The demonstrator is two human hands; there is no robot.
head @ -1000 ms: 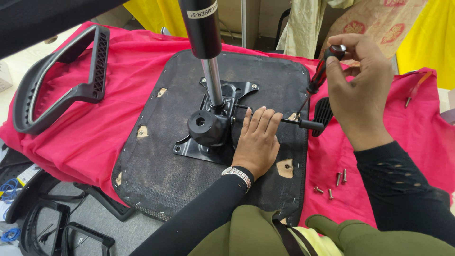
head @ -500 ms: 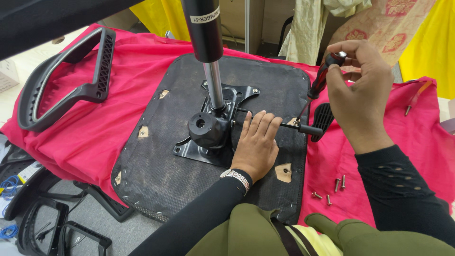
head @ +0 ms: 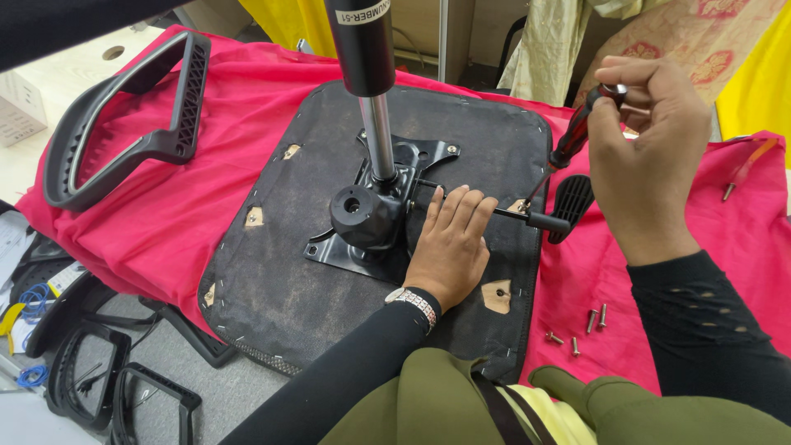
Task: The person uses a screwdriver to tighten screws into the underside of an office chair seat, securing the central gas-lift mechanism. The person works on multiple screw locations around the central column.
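The left hand (head: 449, 247) lies flat, grasping nothing, on the heavy, stiff seat base (head: 329, 272) beside its metal mechanism (head: 371, 218), while the right hand (head: 647, 152) clenches the screwdriver (head: 568, 144) at the base's right edge.

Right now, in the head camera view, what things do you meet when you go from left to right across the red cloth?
Black chair armrest → metal mechanism plate with gas cylinder on the upturned seat base → left hand flat on the seat → right hand holding a screwdriver → red-handled tool near the cloth's right edge.
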